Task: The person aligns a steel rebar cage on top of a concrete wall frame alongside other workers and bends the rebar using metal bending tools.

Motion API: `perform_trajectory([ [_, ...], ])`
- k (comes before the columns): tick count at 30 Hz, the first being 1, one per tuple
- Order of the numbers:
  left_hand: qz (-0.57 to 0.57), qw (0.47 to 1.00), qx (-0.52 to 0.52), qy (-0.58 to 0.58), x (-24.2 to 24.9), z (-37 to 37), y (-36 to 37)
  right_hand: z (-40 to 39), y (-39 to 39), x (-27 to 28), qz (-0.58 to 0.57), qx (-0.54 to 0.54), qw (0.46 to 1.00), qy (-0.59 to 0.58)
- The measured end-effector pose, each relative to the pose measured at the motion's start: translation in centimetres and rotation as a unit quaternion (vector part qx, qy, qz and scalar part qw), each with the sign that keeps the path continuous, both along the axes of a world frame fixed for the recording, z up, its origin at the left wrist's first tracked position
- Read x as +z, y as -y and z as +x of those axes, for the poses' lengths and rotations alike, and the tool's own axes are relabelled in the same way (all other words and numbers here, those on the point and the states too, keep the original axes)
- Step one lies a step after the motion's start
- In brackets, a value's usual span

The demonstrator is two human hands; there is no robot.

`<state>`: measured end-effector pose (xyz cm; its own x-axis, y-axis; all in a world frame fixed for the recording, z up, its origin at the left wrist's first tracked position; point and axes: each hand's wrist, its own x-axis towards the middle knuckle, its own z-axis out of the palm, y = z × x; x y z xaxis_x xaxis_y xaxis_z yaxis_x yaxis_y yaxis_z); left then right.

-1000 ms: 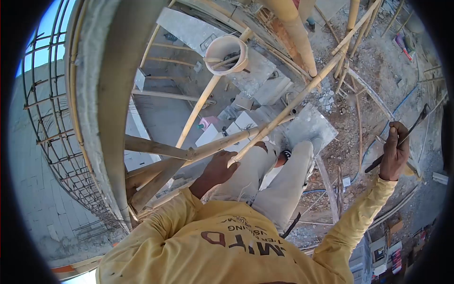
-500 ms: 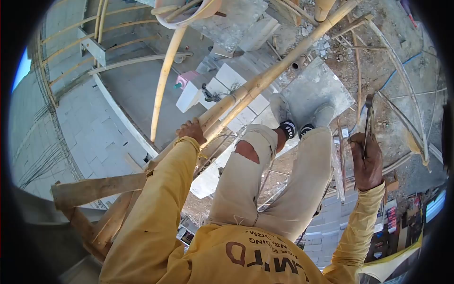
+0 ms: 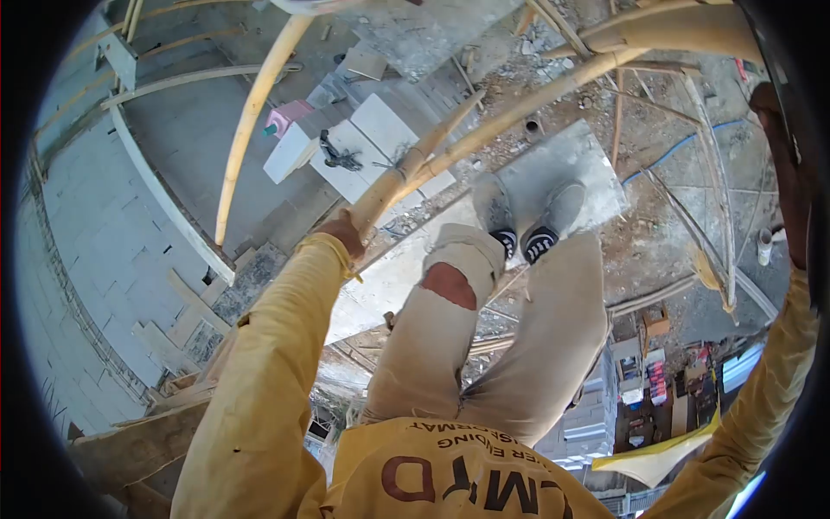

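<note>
My left hand (image 3: 344, 235) is wrapped round a bamboo pole (image 3: 376, 201) that slants away up and to the right. A second bamboo pole (image 3: 536, 105) lies against it near a dark binding. Raised at the far right edge of the view, my right hand (image 3: 785, 169) is in shadow and partly cut off. Its fingers are around a slim metal hand tool (image 3: 785, 112), mostly lost in the dark rim, whose exact kind I cannot tell. Both my shoes stand on a grey board (image 3: 575, 164) below.
An upright bamboo pole (image 3: 255, 121) rises at upper left. Pale blocks (image 3: 367, 143) and a pink container (image 3: 288, 115) are stacked below. Rough planks (image 3: 130, 445) are at lower left. Far beneath lies rubble-strewn ground (image 3: 644, 251) with a blue hose (image 3: 666, 160).
My right hand has swung up and outward to the right with the metal tool. The view has shifted; my left hand still grips the bamboo pole.
</note>
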<state>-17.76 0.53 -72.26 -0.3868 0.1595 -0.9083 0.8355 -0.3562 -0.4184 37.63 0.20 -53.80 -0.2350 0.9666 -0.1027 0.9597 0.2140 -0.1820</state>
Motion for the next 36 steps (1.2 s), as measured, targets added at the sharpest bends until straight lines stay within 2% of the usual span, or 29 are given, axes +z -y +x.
perform_trajectory([
  [2, 0.021, 0.999, 0.025, 0.015, 0.5, 0.1, -0.5, 0.3, -1.2, -1.1, 0.015, -0.05, 0.992, -0.115],
  [3, 0.055, 0.998, 0.018, 0.003, 0.2, -0.2, 0.0, 0.6, -2.9, -0.2, 0.033, 0.088, 0.995, -0.018],
  [4, 0.078, 0.997, 0.015, -0.008, -0.2, -1.0, 0.6, 0.1, -3.6, -0.3, 0.016, 0.084, 0.996, -0.015],
  [6, 0.044, 0.997, 0.051, -0.033, 0.2, -0.8, 0.3, -0.3, -4.4, 0.0, -0.041, 0.083, 0.996, 0.008],
  [9, 0.042, 0.995, 0.083, -0.032, 0.2, -0.4, -0.4, 0.2, -6.0, 0.0, -0.039, 0.092, 0.993, 0.067],
  [12, 0.056, 0.993, 0.103, -0.015, 0.8, -0.7, 0.1, -0.2, -6.6, 1.1, -0.119, 0.034, 0.99, 0.072],
  [17, 0.082, 0.986, 0.143, -0.039, 0.6, -0.3, -0.3, 2.8, -2.6, -0.7, -0.181, -0.172, 0.967, -0.043],
  [19, 0.082, 0.982, 0.16, -0.061, 1.2, 0.1, -0.4, 2.5, -3.7, -0.5, -0.203, -0.192, 0.956, -0.094],
  [21, 0.104, 0.98, 0.169, -0.018, 0.6, -1.4, 0.7, 2.1, -4.9, 0.6, -0.223, -0.161, 0.952, -0.135],
  [22, 0.117, 0.979, 0.169, 0.008, 0.7, -1.5, 0.5, 2.1, -5.2, 0.9, -0.235, -0.181, 0.942, -0.156],
  [25, 0.23, 0.96, 0.159, 0.018, 1.8, -0.4, -1.1, 2.2, -5.7, 0.6, -0.26, -0.227, 0.914, -0.215],
  [27, 0.313, 0.937, 0.144, 0.063, 2.3, 0.3, -3.7, 2.4, -6.0, 1.2, -0.295, -0.264, 0.89, -0.227],
  [29, 0.406, 0.896, 0.118, 0.138, 2.3, 1.4, -8.4, 1.4, -6.6, 1.3, -0.262, -0.238, 0.895, -0.27],
  [33, 0.573, 0.766, 0.053, 0.287, -0.2, 4.3, -25.7, 0.8, -7.2, 1.6, -0.258, -0.241, 0.901, -0.252],
  [35, 0.603, 0.741, 0.039, 0.293, -2.6, 4.5, -33.7, 0.6, -7.1, 1.4, -0.245, -0.272, 0.893, -0.261],
  [36, 0.606, 0.744, 0.04, 0.279, -4.3, 4.1, -37.1, 0.4, -7.0, 1.3, -0.236, -0.288, 0.889, -0.266],
])
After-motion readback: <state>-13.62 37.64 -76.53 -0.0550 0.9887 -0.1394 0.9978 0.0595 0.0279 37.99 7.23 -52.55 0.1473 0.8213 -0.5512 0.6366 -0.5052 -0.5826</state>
